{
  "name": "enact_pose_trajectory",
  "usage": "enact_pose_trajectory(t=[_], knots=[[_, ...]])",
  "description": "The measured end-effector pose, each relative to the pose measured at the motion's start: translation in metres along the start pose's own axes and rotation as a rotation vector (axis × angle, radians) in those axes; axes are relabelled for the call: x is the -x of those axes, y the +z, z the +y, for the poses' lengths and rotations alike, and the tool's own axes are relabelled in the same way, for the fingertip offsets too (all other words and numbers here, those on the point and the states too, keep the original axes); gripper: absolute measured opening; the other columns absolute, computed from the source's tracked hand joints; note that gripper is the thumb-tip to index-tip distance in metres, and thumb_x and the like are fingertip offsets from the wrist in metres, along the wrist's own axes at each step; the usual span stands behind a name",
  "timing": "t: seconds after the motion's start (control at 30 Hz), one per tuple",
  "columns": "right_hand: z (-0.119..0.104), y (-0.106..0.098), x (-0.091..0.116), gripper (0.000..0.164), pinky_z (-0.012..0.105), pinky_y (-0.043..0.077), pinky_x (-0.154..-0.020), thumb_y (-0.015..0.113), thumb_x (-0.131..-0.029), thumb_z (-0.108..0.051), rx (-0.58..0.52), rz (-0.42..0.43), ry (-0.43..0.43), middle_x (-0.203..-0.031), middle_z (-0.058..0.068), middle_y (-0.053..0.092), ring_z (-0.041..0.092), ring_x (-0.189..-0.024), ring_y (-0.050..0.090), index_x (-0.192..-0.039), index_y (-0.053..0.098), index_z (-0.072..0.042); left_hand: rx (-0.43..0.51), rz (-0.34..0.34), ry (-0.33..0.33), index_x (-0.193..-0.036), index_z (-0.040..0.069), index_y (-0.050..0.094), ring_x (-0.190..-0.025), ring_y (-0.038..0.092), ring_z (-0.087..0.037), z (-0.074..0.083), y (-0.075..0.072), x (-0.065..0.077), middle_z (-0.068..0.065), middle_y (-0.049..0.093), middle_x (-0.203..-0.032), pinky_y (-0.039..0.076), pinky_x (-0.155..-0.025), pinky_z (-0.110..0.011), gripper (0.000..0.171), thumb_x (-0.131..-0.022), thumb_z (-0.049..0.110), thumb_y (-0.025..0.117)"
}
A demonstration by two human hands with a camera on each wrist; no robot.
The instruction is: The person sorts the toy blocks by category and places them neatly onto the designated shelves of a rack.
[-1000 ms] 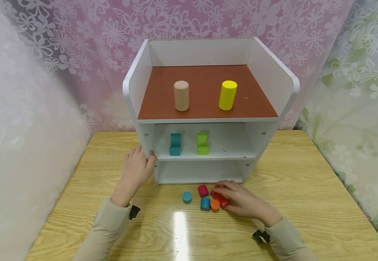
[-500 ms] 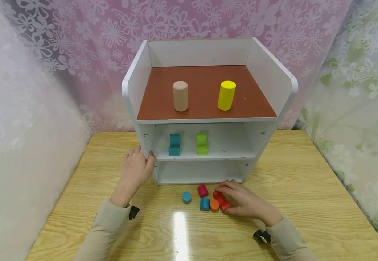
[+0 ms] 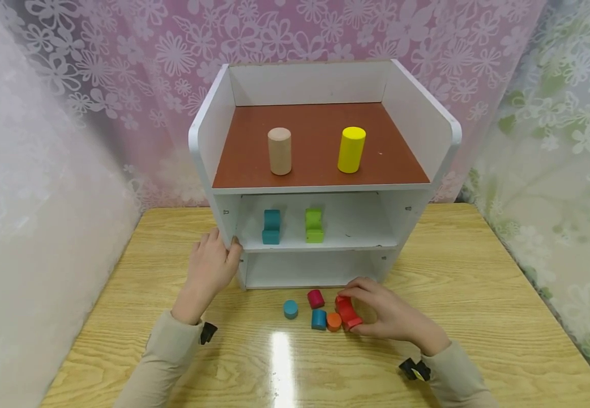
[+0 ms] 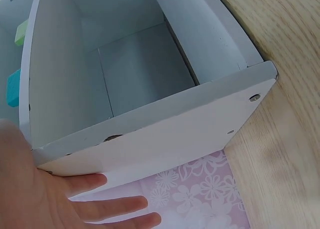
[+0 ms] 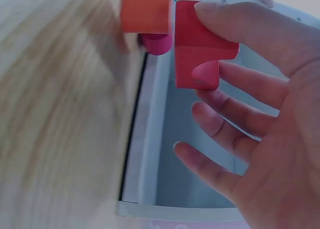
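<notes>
My right hand (image 3: 384, 309) pinches a red arch-shaped toy block (image 3: 348, 313) between thumb and fingers, low over the table in front of the shelf. In the right wrist view the thumb lies on one end of the red block (image 5: 192, 49), with fingertips at the other end. My left hand (image 3: 210, 260) holds the left side panel of the white shelf unit (image 3: 311, 188), thumb at the front edge and straight fingers along the outside. Beside the red block lie an orange cylinder (image 3: 333, 322), a blue block (image 3: 319, 319), a crimson block (image 3: 316, 298) and a light blue cylinder (image 3: 290, 309).
On the shelf's brown top stand a plain wooden cylinder (image 3: 280, 151) and a yellow cylinder (image 3: 351, 150). The middle shelf bears a teal block (image 3: 271, 227) and a lime green block (image 3: 314, 226). A wood-grain table (image 3: 478, 283) lies beneath, with patterned curtains (image 3: 285, 28) behind.
The right hand has drawn the red block slightly right, away from the orange cylinder, and the block has turned in its fingers. The left hand keeps its place on the shelf.
</notes>
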State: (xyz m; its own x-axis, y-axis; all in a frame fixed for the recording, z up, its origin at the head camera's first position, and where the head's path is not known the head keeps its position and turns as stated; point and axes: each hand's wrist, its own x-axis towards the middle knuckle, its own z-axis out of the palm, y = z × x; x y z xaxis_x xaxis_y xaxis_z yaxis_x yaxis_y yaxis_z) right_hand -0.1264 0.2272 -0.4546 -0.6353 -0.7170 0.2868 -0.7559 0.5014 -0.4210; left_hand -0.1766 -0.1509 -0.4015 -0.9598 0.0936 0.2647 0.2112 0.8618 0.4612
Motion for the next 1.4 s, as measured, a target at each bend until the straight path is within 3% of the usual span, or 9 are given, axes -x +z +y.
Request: enact_pose_trajectory(t=[0.27, 0.57, 0.83, 1.0, 1.17, 1.3, 1.4], knots=[[-0.014, -0.017, -0.006, 0.063, 0.037, 0.05, -0.085, 0.088, -0.07, -0.021, 0.026, 0.09, -0.089, -0.118, 0.001, 0.057, 0.016, -0.102, 0.055, -0.126, 0.063, -0.008, 0.006, -0.004, 0.007, -0.127, 0.001, 0.056, -0.1, 0.053, -0.038, 0.0, -0.001, 0.0, -0.016, 0.058, -0.104, 0.039, -0.086, -0.052, 0.048, -0.103, 0.035, 0.032], [-0.039, -0.046, -0.011, 0.064, 0.029, 0.049, -0.088, 0.087, -0.073, -0.019, -0.044, 0.114, -0.036, -0.125, -0.001, 0.054, 0.013, -0.11, 0.051, -0.131, 0.061, -0.012, 0.009, -0.02, 0.042, -0.139, 0.001, 0.05, -0.112, 0.051, -0.04, -0.004, -0.004, -0.003, -0.02, 0.058, -0.124, 0.037, -0.095, -0.058, 0.053, -0.102, 0.035, 0.035], [-0.054, -0.074, -0.023, 0.055, 0.022, 0.044, -0.093, 0.076, -0.086, -0.04, 0.008, 0.18, -0.063, -0.127, 0.002, 0.055, 0.017, -0.115, 0.05, -0.131, 0.062, -0.011, -0.093, 0.037, 0.072, -0.142, 0.003, 0.051, -0.114, 0.051, -0.043, -0.005, -0.007, -0.004, -0.018, 0.058, -0.127, 0.035, -0.095, -0.06, 0.057, -0.099, 0.038, 0.038], [-0.059, -0.09, -0.036, 0.057, 0.019, 0.043, -0.092, 0.074, -0.088, -0.038, 0.033, 0.225, -0.095, -0.128, 0.005, 0.056, 0.019, -0.116, 0.05, -0.133, 0.06, -0.007, -0.108, 0.076, 0.056, -0.136, 0.005, 0.055, -0.107, 0.053, -0.042, -0.002, -0.008, -0.005, -0.018, 0.06, -0.12, 0.039, -0.088, -0.058, 0.053, -0.096, 0.037, 0.04], [-0.059, -0.103, -0.05, 0.057, 0.023, 0.043, -0.092, 0.071, -0.09, -0.041, 0.098, 0.279, -0.097, -0.126, 0.008, 0.058, 0.022, -0.114, 0.051, -0.132, 0.06, -0.003, -0.098, 0.083, 0.036, -0.136, 0.004, 0.054, -0.11, 0.051, -0.043, 0.0, -0.008, -0.006, -0.019, 0.058, -0.122, 0.038, -0.088, -0.058, 0.053, -0.097, 0.037, 0.039], [-0.058, -0.11, -0.059, 0.061, 0.032, 0.045, -0.09, 0.084, -0.08, -0.024, 0.17, 0.308, -0.051, -0.124, 0.009, 0.059, 0.024, -0.113, 0.053, -0.13, 0.06, -0.001, -0.094, 0.062, 0.036, -0.141, 0.003, 0.05, -0.114, 0.048, -0.044, 0.0, -0.008, -0.006, -0.02, 0.056, -0.127, 0.037, -0.091, -0.058, 0.055, -0.098, 0.036, 0.037], [-0.057, -0.112, -0.066, 0.063, 0.041, 0.046, -0.09, 0.087, -0.074, -0.014, 0.203, 0.315, -0.005, -0.124, 0.011, 0.058, 0.027, -0.113, 0.053, -0.129, 0.06, -0.001, -0.084, 0.048, 0.034, -0.143, 0.003, 0.048, -0.113, 0.047, -0.043, 0.0, -0.008, -0.005, -0.02, 0.055, -0.128, 0.037, -0.09, -0.057, 0.056, -0.099, 0.035, 0.036]])
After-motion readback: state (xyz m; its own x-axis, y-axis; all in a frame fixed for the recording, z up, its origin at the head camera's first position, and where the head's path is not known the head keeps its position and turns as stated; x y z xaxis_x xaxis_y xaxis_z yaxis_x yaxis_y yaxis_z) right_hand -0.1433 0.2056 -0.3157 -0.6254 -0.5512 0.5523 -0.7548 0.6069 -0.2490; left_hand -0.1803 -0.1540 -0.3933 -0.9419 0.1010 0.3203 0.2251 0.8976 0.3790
